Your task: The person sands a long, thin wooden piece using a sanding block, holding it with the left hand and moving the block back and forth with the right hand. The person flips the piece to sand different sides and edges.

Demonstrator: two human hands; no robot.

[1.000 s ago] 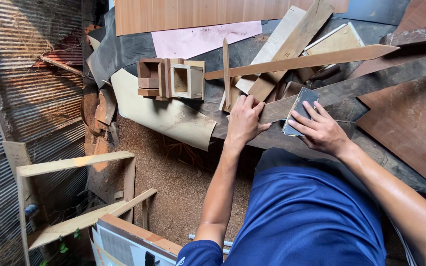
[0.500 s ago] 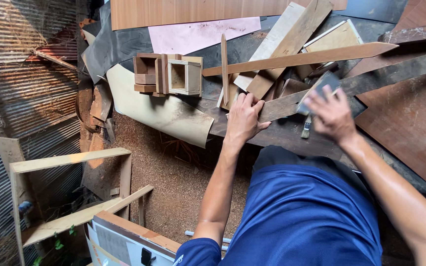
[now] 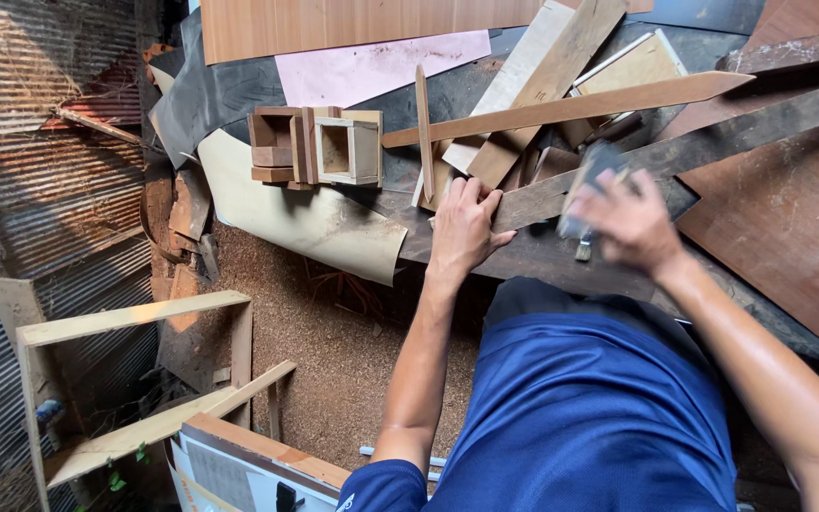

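while the left hand (image 3: 464,228) presses flat, fingers spread, on the dark plank (image 3: 561,194), the right hand (image 3: 629,223) grips a blurred tool (image 3: 588,175) just beside it; a slip could strike those fingers.

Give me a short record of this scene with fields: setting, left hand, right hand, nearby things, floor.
setting: cluttered woodworking bench seen from above, scrap boards piled on it
left hand: left hand pressed flat on a dark plank
right hand: right hand, blurred, gripping a small tool; kind unclear
nearby things: two small open wooden boxes, long pointed slat, pink sheet, curled cream sheet
floor: sawdust floor, pale wooden frame, corrugated metal sheet
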